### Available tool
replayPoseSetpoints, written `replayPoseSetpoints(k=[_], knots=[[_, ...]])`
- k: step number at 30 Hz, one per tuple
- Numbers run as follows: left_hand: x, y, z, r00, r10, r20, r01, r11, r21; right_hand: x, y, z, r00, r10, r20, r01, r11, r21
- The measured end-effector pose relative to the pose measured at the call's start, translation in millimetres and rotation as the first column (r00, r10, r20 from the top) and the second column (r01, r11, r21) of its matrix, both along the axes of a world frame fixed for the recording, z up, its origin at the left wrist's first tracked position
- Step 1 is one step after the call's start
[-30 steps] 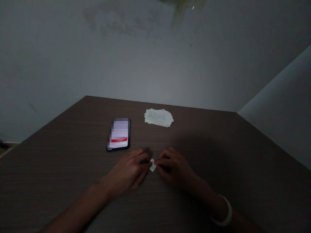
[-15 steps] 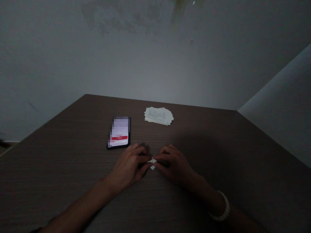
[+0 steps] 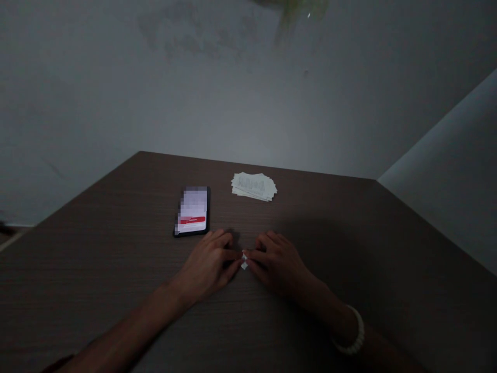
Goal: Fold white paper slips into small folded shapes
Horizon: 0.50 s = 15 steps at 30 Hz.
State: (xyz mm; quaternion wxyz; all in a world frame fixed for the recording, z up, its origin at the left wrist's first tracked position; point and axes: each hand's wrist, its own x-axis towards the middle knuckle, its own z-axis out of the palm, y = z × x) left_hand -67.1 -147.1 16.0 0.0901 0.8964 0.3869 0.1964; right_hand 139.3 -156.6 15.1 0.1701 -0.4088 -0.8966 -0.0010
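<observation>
As I watch from my remote station, the person's left hand (image 3: 205,267) and right hand (image 3: 277,264) pinch a tiny folded white paper (image 3: 244,261) between them, low over the wood table (image 3: 97,269), with a smartphone (image 3: 193,211) and a stack of paper slips (image 3: 253,186) farther ahead.

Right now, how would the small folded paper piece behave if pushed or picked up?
The small folded paper piece is probably light, so a push could slide it on the wood-grain tabletop. Its creases suggest some stiffness, yet it likely crushes easily between the left hand and right hand.
</observation>
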Motion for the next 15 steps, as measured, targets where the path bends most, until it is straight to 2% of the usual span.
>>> replayPoseSetpoints(k=[8,15], knots=[[1,2,1.8,0.998,-0.001,-0.065,0.0,1.0,-0.011,2,-7,3.3,0.996,0.025,0.082,-0.025,1.0,0.005],[2,4,0.8,0.999,0.045,-0.027,-0.045,0.999,-0.02,10,2,-7.9,0.995,0.051,-0.084,-0.056,0.996,-0.067]])
